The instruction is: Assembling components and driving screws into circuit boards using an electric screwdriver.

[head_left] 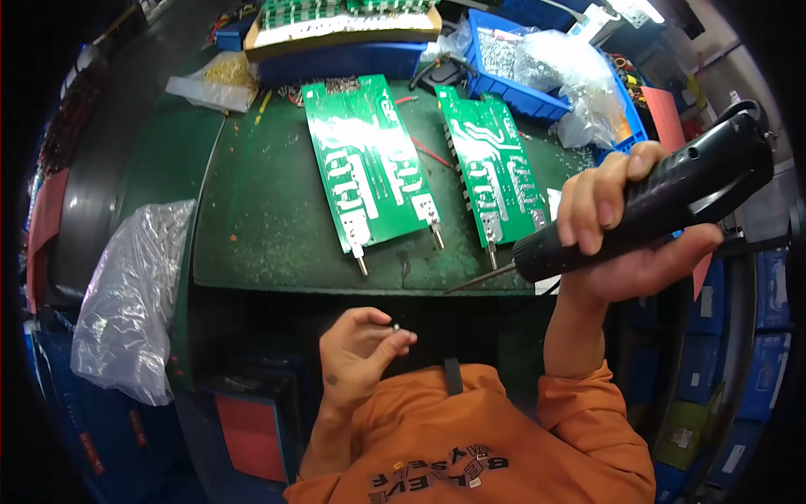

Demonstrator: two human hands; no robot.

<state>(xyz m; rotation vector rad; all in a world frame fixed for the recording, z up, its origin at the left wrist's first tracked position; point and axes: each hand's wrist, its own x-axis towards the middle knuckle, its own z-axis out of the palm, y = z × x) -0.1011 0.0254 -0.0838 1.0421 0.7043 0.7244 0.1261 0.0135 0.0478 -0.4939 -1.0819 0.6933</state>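
My right hand (613,214) is wrapped round a black electric screwdriver (714,164), held above the bench's right front. Its thin bit points left and slightly down, its tip close to the bench's front edge. In front of my body, my left hand (357,353) pinches a small shiny metal piece (398,328) between thumb and fingers; it looks like a screw, but it is too small to be sure. Two green circuit boards lie on the bench, a larger one (382,181) and a narrower one (487,139) to its right. Metal posts stick out from their near ends.
The green bench top (252,202) ends just beyond my left hand. At the back stand a carton of boards (344,35) and a blue bin (525,101) of small metal parts. A bag of brass-coloured parts (220,81) lies back left. Plastic film (134,302) hangs at the left edge.
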